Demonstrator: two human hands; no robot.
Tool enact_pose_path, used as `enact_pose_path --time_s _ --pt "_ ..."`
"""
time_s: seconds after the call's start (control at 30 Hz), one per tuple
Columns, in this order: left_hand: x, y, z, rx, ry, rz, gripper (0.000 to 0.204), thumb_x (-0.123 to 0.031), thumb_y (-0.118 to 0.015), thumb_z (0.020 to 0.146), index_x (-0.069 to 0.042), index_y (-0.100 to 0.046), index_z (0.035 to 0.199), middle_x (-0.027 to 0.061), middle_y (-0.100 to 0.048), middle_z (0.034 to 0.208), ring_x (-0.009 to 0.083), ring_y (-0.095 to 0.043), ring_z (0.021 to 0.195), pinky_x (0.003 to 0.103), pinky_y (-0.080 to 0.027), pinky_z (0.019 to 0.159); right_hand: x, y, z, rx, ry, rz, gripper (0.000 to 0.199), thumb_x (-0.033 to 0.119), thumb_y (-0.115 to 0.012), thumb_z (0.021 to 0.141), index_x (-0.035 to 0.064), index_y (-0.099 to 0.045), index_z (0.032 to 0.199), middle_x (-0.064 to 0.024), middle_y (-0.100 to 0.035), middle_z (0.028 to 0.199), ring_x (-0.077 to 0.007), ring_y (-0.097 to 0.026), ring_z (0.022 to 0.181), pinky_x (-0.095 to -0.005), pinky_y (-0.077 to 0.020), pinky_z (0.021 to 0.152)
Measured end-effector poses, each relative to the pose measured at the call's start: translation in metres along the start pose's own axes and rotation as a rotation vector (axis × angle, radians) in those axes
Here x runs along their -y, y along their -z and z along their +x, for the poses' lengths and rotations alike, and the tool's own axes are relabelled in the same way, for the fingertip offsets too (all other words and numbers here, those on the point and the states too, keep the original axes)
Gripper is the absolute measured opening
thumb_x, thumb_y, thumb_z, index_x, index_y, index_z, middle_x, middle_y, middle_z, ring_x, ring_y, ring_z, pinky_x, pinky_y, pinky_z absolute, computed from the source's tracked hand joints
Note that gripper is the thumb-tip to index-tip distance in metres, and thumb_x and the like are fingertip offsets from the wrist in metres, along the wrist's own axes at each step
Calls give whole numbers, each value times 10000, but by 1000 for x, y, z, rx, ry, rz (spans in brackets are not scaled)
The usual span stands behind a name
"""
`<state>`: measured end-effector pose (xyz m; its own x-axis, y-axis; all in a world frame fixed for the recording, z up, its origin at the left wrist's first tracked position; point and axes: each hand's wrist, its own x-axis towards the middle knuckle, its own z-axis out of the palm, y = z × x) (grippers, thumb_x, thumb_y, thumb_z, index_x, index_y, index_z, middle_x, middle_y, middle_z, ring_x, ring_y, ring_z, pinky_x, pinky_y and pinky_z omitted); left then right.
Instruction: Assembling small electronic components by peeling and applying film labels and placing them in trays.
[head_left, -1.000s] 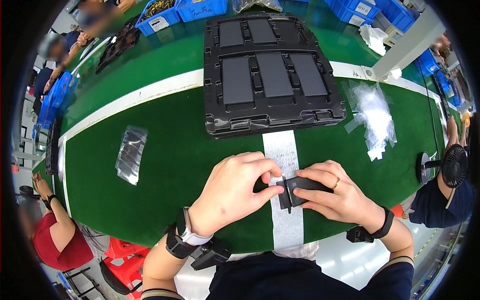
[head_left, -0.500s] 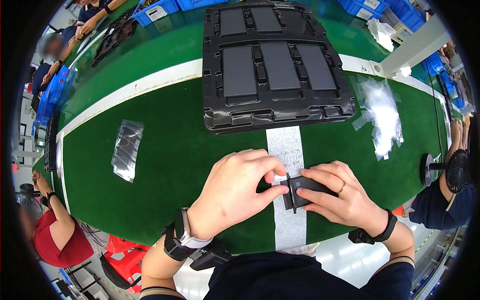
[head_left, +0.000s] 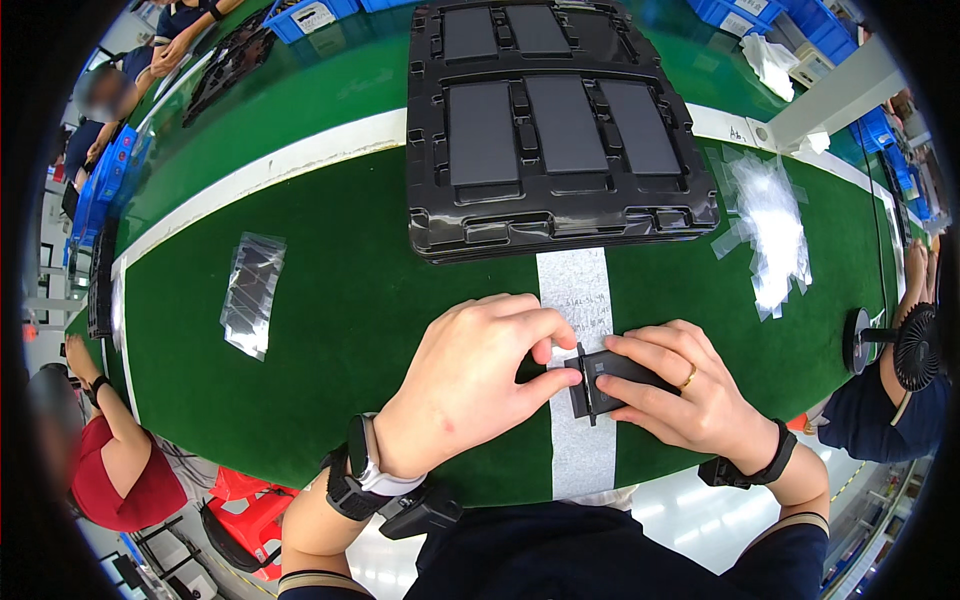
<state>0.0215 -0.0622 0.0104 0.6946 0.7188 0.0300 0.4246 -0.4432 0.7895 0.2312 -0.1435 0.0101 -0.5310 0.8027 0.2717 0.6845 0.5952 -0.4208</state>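
Between my hands lies a small flat dark rectangular piece [head_left: 640, 369], over a pale paper strip [head_left: 583, 465] on the green tabletop. A thin narrow black bar [head_left: 588, 388] stands across the piece's left end. My left hand [head_left: 478, 362] closes thumb and curled fingers at that bar, pinching it by its left side; the exact contact is partly covered by the fingers. My right hand [head_left: 700, 395] grips the piece from the right, index and middle fingers stretched over its top. The piece's far right end is hidden under that hand.
Beyond my hands stands a black moulded tray [head_left: 470, 235] holding several dark grey panels [head_left: 482, 135]. Clear film strips [head_left: 255, 295] lie left, and a shiny film pile [head_left: 770, 235] lies right. A small black fan [head_left: 915, 345] and a white post [head_left: 840, 95] are rightward. Co-workers sit around.
The view has shifted slightly, so the tray appears a little higher. Both hands keep nearly the same grip on the bar and the dark piece.
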Motion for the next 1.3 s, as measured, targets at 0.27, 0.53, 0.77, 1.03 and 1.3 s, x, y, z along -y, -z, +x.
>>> enact_pose_path --time_s 0.27,0.53,0.77,1.03,1.3 --pt "-1 3 -2 4 5 13 212 -157 -753 639 -96 -639 807 -1 -546 632 135 -471 526 252 -404 480 6 2 4 4 -32 25 346 140 -732 616 95 -641 947 -89 -548 1084 -245 -528 974 -376 -423 795" --pt "3 8 2 -124 -3 -267 316 -289 -662 788 -22 -606 948 -1 -592 738 57 -514 631 223 -401 558 13 19 30 27 -253 271 374 5 -683 634 72 -580 987 -88 -578 839 -231 -580 701 -316 -474 655" --pt "3 15 4 -283 -205 -742 328 -250 -495 909 21 -553 1084 98 -594 1028 144 -570 906 259 -451 754 -1 10 72 -296 -352 830 344 3 -703 701 6 -612 1033 -15 -594 805 -88 -577 725 -233 -495 723" --pt "9 14 5 -349 -110 -648 264 33 -582 815 50 -534 1074 104 -603 1019 155 -593 934 261 -487 810 -21 -9 70 -367 -410 1063 206 44 -687 756 -31 -636 940 -47 -628 859 -108 -606 815 -243 -498 758" --pt "8 12 3 -456 -30 -570 225 25 -598 808 57 -563 1028 107 -622 979 151 -612 893 245 -499 773 -15 -14 67 -445 -388 1056 203 46 -657 773 -33 -639 959 -99 -656 918 -137 -621 819 -258 -496 757"
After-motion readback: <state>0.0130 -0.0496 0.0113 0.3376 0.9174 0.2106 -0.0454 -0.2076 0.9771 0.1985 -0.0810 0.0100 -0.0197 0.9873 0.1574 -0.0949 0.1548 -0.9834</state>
